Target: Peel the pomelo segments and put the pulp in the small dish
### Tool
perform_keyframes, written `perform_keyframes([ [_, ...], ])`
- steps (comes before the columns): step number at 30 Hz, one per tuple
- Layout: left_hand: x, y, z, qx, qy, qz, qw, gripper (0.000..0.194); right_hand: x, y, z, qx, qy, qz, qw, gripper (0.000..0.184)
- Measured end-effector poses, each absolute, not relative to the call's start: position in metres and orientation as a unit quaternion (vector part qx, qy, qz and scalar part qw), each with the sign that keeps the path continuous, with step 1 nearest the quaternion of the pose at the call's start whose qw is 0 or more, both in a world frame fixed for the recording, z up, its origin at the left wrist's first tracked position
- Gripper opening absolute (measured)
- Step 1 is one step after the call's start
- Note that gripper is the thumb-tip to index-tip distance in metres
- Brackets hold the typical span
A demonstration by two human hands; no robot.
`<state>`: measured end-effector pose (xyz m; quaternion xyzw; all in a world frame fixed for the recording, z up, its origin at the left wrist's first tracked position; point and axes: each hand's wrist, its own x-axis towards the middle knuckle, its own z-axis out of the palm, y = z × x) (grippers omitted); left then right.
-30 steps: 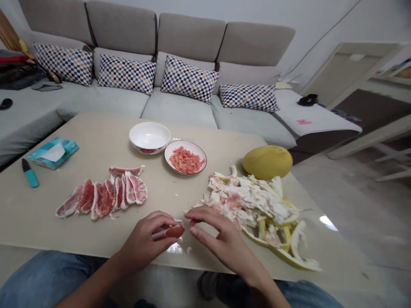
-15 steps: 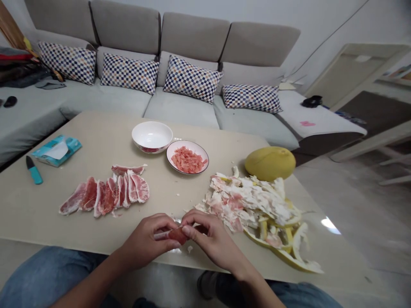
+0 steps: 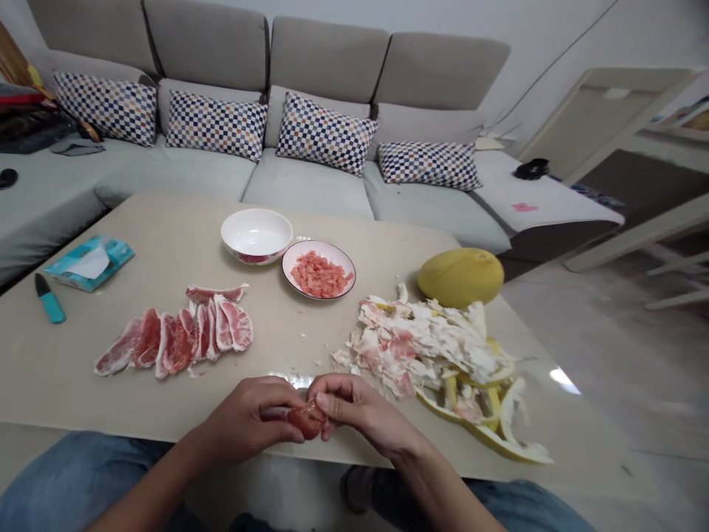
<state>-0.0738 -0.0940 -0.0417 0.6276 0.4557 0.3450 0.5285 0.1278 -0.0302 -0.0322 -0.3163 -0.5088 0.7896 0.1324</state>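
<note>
Over the table's near edge, my left hand is closed around a pomelo segment, whose red flesh shows between the two hands. My right hand pinches the segment's right end with thumb and fingers. Several pomelo segments with white membrane lie in a row to the left. Beyond my hands stands a plate of peeled red pulp. Right of my right hand is a heap of white membrane scraps on yellow rind.
A white bowl stands beside the plate. A whole yellow pomelo sits behind the scraps. At the left lie a tissue pack and a knife with a turquoise handle. A grey sofa borders the table's far side.
The right hand has turned a little at the segment's end, and more of the red flesh now shows. The whole view has shifted slightly. Table items stay in place.
</note>
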Motion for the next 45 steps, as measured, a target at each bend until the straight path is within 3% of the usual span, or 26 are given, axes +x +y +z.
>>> perform_keyframes([
  [3,-0.075,-0.091,-0.043,0.629,0.477,0.342,0.51,0.016,0.126,-0.034,-0.033,-0.359,-0.595,0.692,0.195,0.029],
  [7,-0.075,-0.09,-0.046,0.575,0.511,0.363,0.526,0.018,0.124,-0.044,-0.032,-0.358,-0.757,0.418,0.352,0.007],
  [13,-0.075,-0.091,-0.046,0.552,0.485,0.387,0.557,0.018,0.124,-0.051,-0.037,-0.282,-0.848,0.282,0.35,0.023],
  [26,-0.076,-0.09,-0.053,0.647,0.455,0.401,0.461,0.019,0.125,-0.043,-0.029,-0.291,-0.819,0.357,0.342,0.017],
  [32,-0.075,-0.091,-0.056,0.62,0.429,0.417,0.507,0.026,0.127,-0.027,-0.022,-0.34,-0.741,0.531,0.231,0.012],
  [38,-0.072,-0.093,-0.052,0.598,0.411,0.406,0.556,0.017,0.131,-0.015,-0.018,-0.338,-0.669,0.643,0.156,0.023],
  [45,-0.075,-0.09,-0.051,0.618,0.454,0.408,0.496,0.027,0.122,-0.028,-0.016,-0.38,-0.727,0.531,0.213,0.025],
])
